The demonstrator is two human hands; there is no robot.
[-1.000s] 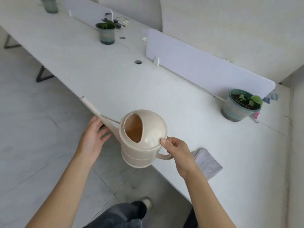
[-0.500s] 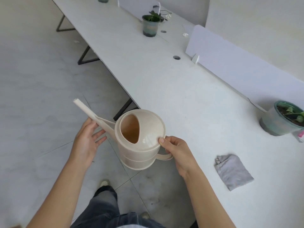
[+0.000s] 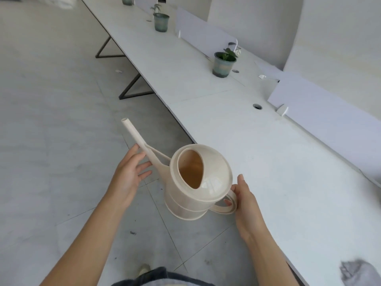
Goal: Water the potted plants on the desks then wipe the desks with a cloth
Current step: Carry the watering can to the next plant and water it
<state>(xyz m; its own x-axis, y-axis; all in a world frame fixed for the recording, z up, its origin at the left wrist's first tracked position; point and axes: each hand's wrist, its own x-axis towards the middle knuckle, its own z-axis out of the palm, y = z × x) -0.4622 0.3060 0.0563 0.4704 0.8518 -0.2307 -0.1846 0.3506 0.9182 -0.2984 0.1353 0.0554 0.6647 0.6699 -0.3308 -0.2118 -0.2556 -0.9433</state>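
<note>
I hold a cream watering can [image 3: 198,182] over the floor, just off the front edge of the long white desk [image 3: 268,162]. My right hand [image 3: 245,201] grips its loop handle, with a fingertip showing through the loop. My left hand [image 3: 129,174] supports the long spout from below, fingers nearly straight and thumb against the tube. The spout points up and to the left. One potted plant [image 3: 223,62] stands further along the desk and a second potted plant [image 3: 161,21] beyond it. A grey cloth [image 3: 356,271] lies on the desk at the lower right.
White divider panels [image 3: 329,114] run along the desk's back edge. A cable hole [image 3: 257,106] sits in front of the near panel. Black angled desk legs [image 3: 134,87] stand under the front edge, over grey tiled floor. A third pot [image 3: 126,0] is at the far end.
The view has swung left along the desk. The pot at the right has left the frame and the cloth now sits in the lower right corner. Both hands still carry the can.
</note>
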